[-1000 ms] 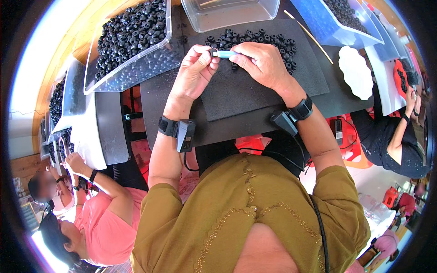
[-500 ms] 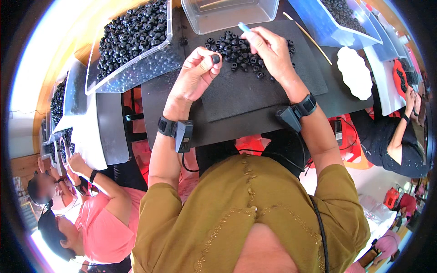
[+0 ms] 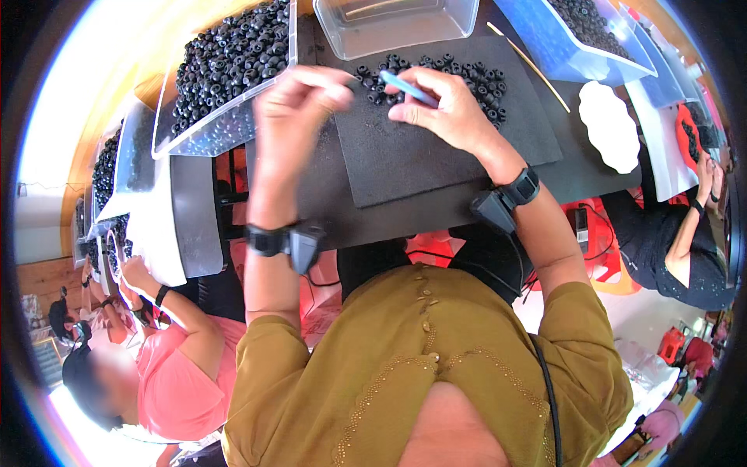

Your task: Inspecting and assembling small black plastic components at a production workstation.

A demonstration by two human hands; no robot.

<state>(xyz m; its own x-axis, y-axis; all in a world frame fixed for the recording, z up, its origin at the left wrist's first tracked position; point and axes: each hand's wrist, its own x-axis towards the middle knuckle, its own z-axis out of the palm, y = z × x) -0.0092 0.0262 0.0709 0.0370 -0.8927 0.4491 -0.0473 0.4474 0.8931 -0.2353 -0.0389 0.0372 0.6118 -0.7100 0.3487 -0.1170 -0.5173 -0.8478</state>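
Observation:
My right hand (image 3: 445, 107) is closed around a slim light-blue stick-shaped tool (image 3: 410, 88), which points to the far left. It hovers over the near side of a loose heap of small round black pieces with holes (image 3: 482, 87). The heap lies on a dark flat mat (image 3: 420, 167). To the left, my left hand (image 3: 299, 101) is smeared by motion beside the near right corner of a clear plastic bin (image 3: 226, 128). Whether anything is between its fingers cannot be made out. Many more of the black pieces (image 3: 229, 62) fill that bin.
Beyond the heap stands a clear plastic box (image 3: 397, 35). A thin wooden stick (image 3: 529, 66) and a white wavy-edged piece (image 3: 608, 127) lie to the right, near a blue-tinted bin (image 3: 580, 54). People sit on both sides, one in a pink top (image 3: 187, 373) at the left.
My left hand has swung left toward the bin; the black piece it pinched no longer shows. My right hand has shifted slightly left and lower, turning the light-blue tool.

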